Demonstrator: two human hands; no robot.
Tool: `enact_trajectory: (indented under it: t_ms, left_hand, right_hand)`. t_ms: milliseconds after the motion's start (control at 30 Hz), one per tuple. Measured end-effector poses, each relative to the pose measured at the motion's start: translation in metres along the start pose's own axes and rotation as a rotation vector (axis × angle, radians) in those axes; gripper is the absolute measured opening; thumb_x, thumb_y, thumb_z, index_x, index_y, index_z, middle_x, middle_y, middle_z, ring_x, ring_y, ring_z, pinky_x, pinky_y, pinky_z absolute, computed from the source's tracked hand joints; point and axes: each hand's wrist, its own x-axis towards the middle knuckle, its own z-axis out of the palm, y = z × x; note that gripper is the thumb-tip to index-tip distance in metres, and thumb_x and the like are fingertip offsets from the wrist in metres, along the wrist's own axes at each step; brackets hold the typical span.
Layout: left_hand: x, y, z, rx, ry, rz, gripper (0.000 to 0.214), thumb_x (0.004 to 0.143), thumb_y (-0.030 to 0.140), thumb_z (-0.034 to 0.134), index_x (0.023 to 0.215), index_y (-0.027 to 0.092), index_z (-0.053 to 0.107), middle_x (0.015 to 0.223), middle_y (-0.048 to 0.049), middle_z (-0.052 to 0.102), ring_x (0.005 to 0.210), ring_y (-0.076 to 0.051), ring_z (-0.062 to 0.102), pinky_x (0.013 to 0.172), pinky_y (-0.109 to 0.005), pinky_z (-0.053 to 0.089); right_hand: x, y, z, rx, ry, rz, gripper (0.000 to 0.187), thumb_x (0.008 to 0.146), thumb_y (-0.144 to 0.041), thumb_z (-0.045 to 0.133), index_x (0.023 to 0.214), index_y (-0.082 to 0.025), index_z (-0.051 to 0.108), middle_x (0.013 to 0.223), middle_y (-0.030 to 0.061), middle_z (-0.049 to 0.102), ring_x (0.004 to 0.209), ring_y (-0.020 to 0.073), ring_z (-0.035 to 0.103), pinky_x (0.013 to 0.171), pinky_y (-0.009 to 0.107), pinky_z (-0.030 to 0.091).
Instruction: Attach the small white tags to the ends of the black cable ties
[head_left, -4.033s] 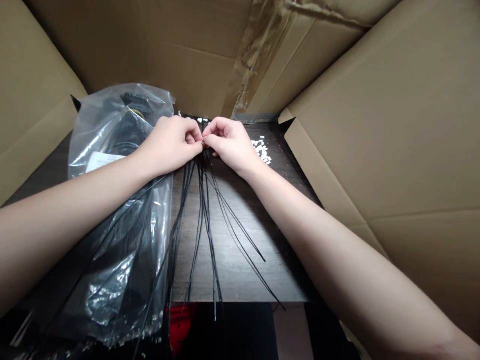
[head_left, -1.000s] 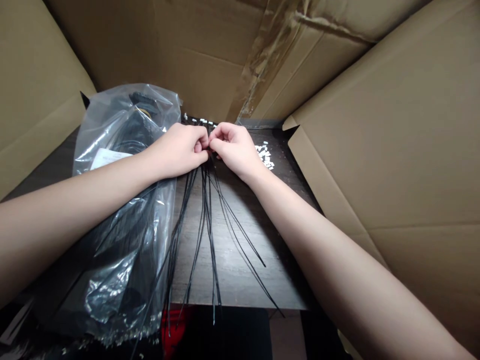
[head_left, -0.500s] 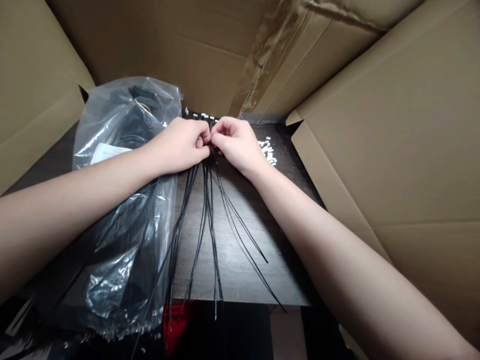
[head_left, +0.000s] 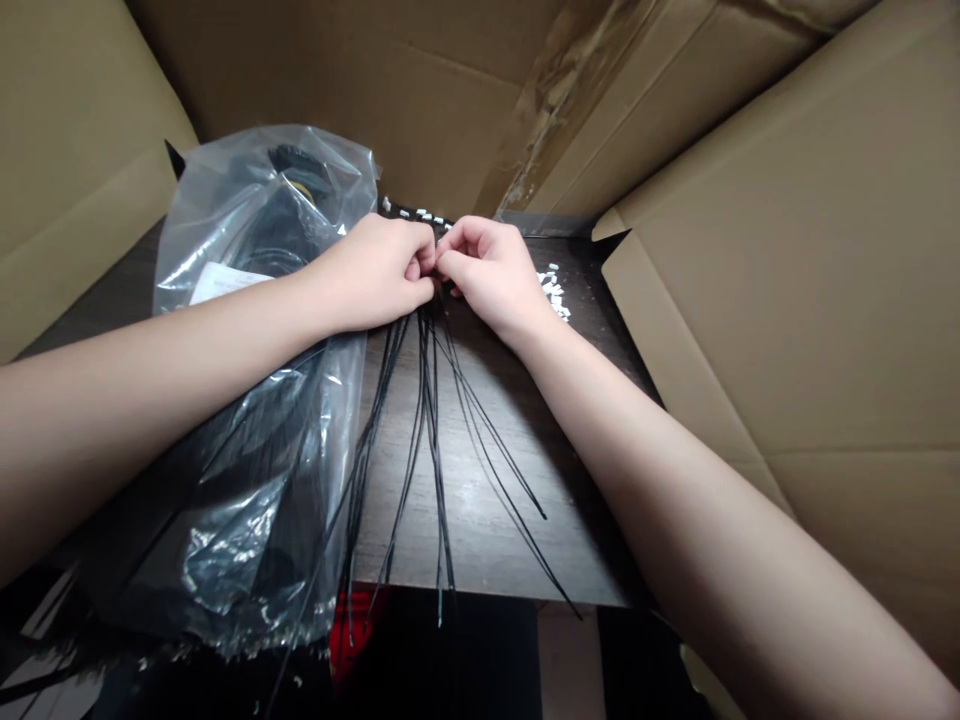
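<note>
A bundle of thin black cable ties point(head_left: 425, 440) hangs from my fingertips and fans out across the dark wood tabletop point(head_left: 510, 520), some tails passing over the front edge. My left hand point(head_left: 375, 272) and my right hand point(head_left: 487, 277) meet at the top of the bundle, both pinching it. Their fingers hide the ties' upper ends. My left forearm lies across a clear plastic bag point(head_left: 259, 230) holding black coiled material and a white label.
Brown cardboard flaps point(head_left: 780, 300) surround the tabletop at the back and sides. Small white pieces point(head_left: 553, 292) lie beyond my right hand, and a row of small white-tipped bits point(head_left: 416, 214) lies behind my hands. A red object point(head_left: 352, 635) shows below the front edge.
The whole view has shifted upward and slightly right as my head moved. My hands stay together at the top of the ties, and the ties hang much as before.
</note>
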Motion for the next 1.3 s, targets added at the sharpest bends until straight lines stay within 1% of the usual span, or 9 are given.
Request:
enact_trajectory:
  t_ms: [100,267,433,633,867,1100,1300]
  left_hand:
    - [0.0004,-0.0008,0.0005,-0.007,-0.002,0.006,0.018,0.074,0.024,0.057,0.083,0.016,0.070,0.078,-0.0029,0.066,0.090,-0.024,0.065,0.090,-0.036,0.048]
    - [-0.0002,0.0004,-0.0002,0.018,-0.004,0.006,0.018,0.074,0.024,0.056,0.084,0.016,0.069,0.079,-0.0032,0.067,0.085,-0.022,0.065,0.086,-0.034,0.049]
    - [-0.0001,0.0006,0.0002,0.021,0.001,0.004,0.015,0.075,0.024,0.057,0.082,0.015,0.067,0.078,-0.0036,0.066,0.084,-0.022,0.065,0.086,-0.036,0.049]
    - [0.0007,-0.0014,0.0008,-0.016,-0.011,0.002,0.015,0.074,0.023,0.058,0.083,0.016,0.067,0.078,-0.0038,0.064,0.091,-0.025,0.065,0.090,-0.037,0.048]
    - [0.0005,-0.0005,-0.0001,0.007,-0.030,-0.020,0.016,0.076,0.025,0.057,0.085,0.016,0.066,0.082,-0.0033,0.066,0.093,-0.023,0.065,0.092,-0.035,0.048]
    - [0.0012,-0.0005,0.0000,0.015,-0.027,-0.010,0.015,0.076,0.026,0.059,0.085,0.017,0.066,0.084,-0.0035,0.067,0.095,-0.023,0.066,0.093,-0.035,0.048]
    - [0.0020,-0.0006,0.0004,0.016,-0.017,-0.003,0.013,0.074,0.025,0.059,0.082,0.017,0.065,0.082,-0.0029,0.066,0.097,-0.025,0.066,0.096,-0.037,0.048]
  right_hand:
    - [-0.0007,-0.0005,-0.0003,-0.001,0.000,0.002,0.011,0.074,-0.013,0.060,0.067,-0.020,0.056,0.068,-0.0002,0.058,0.072,0.0155,0.054,0.070,0.030,0.046]
    - [-0.0007,-0.0002,-0.0001,-0.004,0.011,0.003,0.011,0.074,-0.014,0.061,0.066,-0.020,0.057,0.069,0.0006,0.059,0.071,0.0154,0.054,0.068,0.030,0.047]
    - [0.0000,0.0015,-0.0003,0.008,0.001,-0.005,0.011,0.075,-0.018,0.063,0.067,-0.021,0.056,0.068,0.0002,0.059,0.071,0.0155,0.054,0.067,0.029,0.048]
    - [-0.0002,0.0002,-0.0012,0.015,-0.014,0.004,0.012,0.075,-0.016,0.063,0.068,-0.020,0.055,0.069,0.0006,0.057,0.077,0.0173,0.056,0.071,0.030,0.048]
    - [-0.0002,0.0005,-0.0007,0.003,-0.012,0.002,0.012,0.076,-0.013,0.061,0.068,-0.020,0.054,0.069,0.0001,0.056,0.076,0.0161,0.056,0.071,0.031,0.048]
    - [0.0006,0.0043,-0.0006,-0.008,-0.017,-0.027,0.011,0.079,-0.016,0.060,0.070,-0.019,0.054,0.071,0.0004,0.055,0.082,0.0180,0.059,0.074,0.032,0.050]
    - [0.0006,0.0025,-0.0007,-0.017,-0.007,-0.027,0.016,0.082,-0.020,0.062,0.068,-0.019,0.055,0.069,0.0001,0.056,0.076,0.0160,0.058,0.071,0.030,0.049]
